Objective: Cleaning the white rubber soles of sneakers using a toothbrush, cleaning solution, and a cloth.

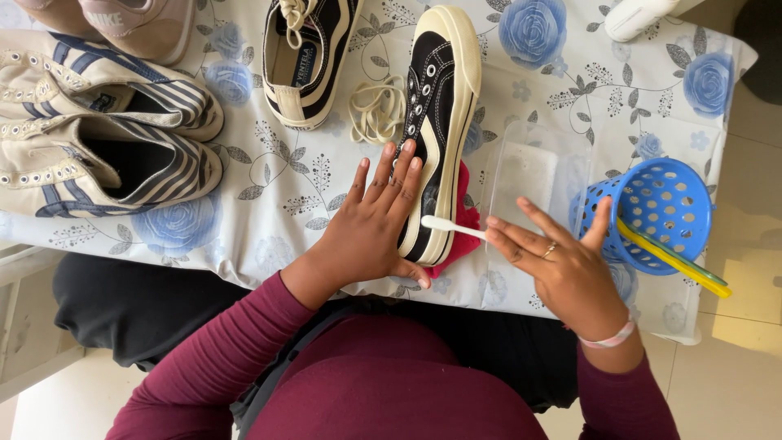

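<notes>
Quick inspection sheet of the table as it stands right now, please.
Surface: table under floral blue-rose cloth.
Job's things: black sneaker on its side on a red cloth; white toothbrush at its sole.
Clutter: second black sneaker, loose laces, striped shoes, clear tray, blue basket.
Grippers: left hand flat on sneaker; right hand holds toothbrush.
Cables: nothing seen.
Surroundings: tiled floor.

black sneaker (436,122) lying sideways, white toothbrush (452,227) against sole
</notes>
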